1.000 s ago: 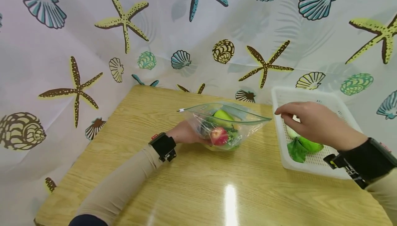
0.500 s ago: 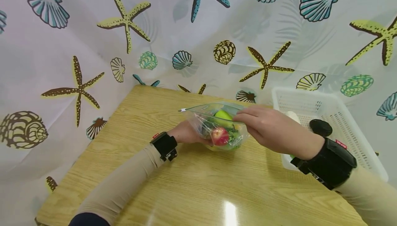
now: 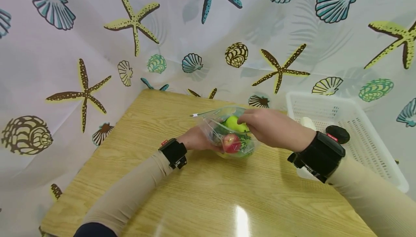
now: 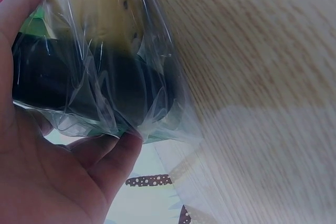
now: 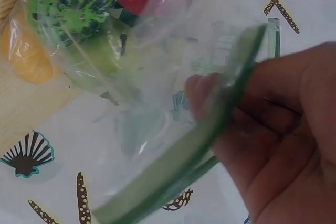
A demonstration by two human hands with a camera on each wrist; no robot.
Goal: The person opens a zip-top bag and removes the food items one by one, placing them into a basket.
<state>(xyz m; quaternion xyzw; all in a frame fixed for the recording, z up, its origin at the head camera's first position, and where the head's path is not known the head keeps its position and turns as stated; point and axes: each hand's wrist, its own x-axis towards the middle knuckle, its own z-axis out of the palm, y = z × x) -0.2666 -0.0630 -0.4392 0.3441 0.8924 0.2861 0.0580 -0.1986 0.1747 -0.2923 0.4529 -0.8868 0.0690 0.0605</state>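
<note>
A clear zip bag (image 3: 208, 117) full of produce stands on the wooden table. Inside show a red apple-like fruit (image 3: 232, 143), a bright green fruit (image 3: 234, 124) and, in the right wrist view, a green striped round one (image 5: 73, 6) and an orange one (image 5: 26, 51). My left hand (image 3: 196, 139) grips the bag's left side, thumb and fingers around a dark smooth item (image 4: 44, 72) seen through the plastic. At the mouth, my right hand (image 3: 273, 126) pinches the green zip edge (image 5: 178, 163), one fingertip visible behind the film. The white slider (image 3: 195, 115) sits at the left corner.
To the right stands a white perforated basket (image 3: 403, 184), partly behind my right forearm. It holds a dark oval item (image 3: 338, 134) and a white one (image 3: 307, 122). A curtain (image 3: 195, 31) printed with shells and starfish hangs behind the table (image 3: 208, 193).
My right hand has moved left from over the basket to the bag's mouth and taken its edge. The left hand has kept its grip on the bag's side.
</note>
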